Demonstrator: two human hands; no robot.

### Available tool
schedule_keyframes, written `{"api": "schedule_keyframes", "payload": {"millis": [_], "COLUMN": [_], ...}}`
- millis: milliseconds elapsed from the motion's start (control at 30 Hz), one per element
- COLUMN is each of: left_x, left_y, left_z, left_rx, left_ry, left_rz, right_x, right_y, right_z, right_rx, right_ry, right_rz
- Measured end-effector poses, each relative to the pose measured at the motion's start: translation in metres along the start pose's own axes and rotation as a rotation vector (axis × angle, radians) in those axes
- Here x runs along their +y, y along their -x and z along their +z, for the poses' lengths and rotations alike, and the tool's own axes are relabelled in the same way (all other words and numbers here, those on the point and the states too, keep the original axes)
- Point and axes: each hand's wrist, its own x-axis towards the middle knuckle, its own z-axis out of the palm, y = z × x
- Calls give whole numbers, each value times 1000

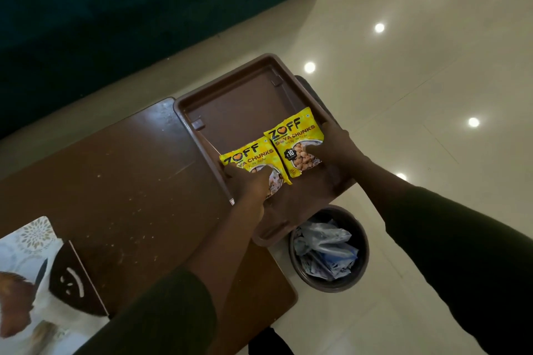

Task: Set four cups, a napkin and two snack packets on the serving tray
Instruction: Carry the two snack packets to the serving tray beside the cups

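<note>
two snack packets (271, 150), one tray (230, 89), one bin (328, 251)

Both arms wear long dark sleeves, the left sleeve (161, 317) entering from 6 o'clock, the right sleeve (461, 233) from 4 o'clock. Each ends short of the wrist, leaving the left hand (249, 184) and right hand (334, 144) bare.

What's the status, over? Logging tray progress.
Left hand grip on left yellow snack packet; right hand on right yellow snack packet. Both on brown plastic serving tray. No cups, napkin.
</note>
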Motion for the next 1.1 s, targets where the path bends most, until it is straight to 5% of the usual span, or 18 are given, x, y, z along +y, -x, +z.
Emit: {"api": "schedule_keyframes", "payload": {"millis": [200, 433, 700, 1100], "left_x": [9, 3, 1, 19], "left_y": [-15, -21, -6, 5], "left_z": [8, 0, 4, -114], "left_rx": [174, 177, 5, -99], "left_ry": [-95, -57, 277, 301], "left_rz": [-12, 53, -26, 142], "right_x": [-13, -19, -22, -65], "right_y": [-6, -3, 22, 70], "right_z": [5, 9, -1, -9], "right_rx": [37, -17, 71, 182], "right_ry": [-58, -226, -212, -418], "right_rz": [32, 10, -80, -146]}}
